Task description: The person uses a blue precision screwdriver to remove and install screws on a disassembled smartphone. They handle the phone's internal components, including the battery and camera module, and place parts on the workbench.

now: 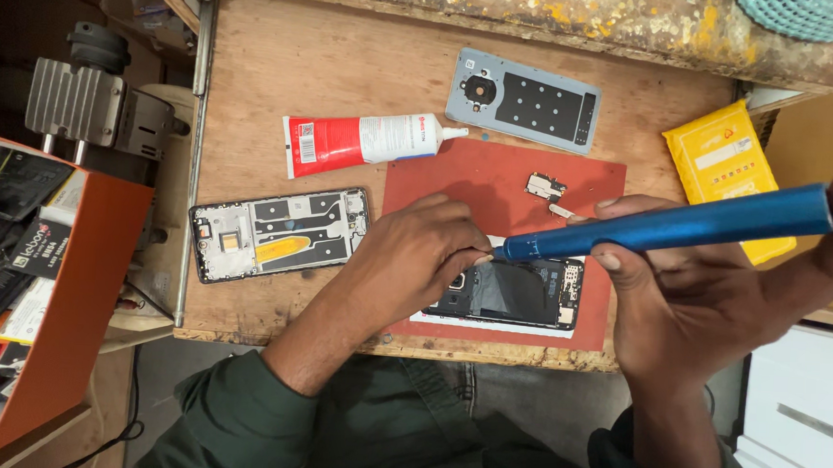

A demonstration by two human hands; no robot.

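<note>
Right hand [717, 297] closed around a blue screwdriver [669, 226], held like a pen, tip angled down to the top-left corner of an opened phone body [518, 292]. Left hand [405, 262] has its fingertips pinched together right at the driver tip, on the same corner of the phone; looks like it steadies the bit or a tiny screw, too small to tell which. Phone body lies on a white sheet on the red work mat [495, 176], at the near edge of the wooden table [283, 56], between the two hands. Progress, judged from the layout: teardown well underway. Grey back cover [523, 99] is already off and parked at the far side of the table, inner face up; a separate frame with yellow flex strip [279, 233] lies left of the mat; small metal bracket pieces [544, 187] sit loose on the mat just beyond the phone. Red and white adhesive tube [364, 141] lies capped, apart from the hands. Yellow packet [729, 165] at right, orange box of parts [62, 291] at far left. Screw work on the board side seems in hand; closing up and gluing not yet done.
</note>
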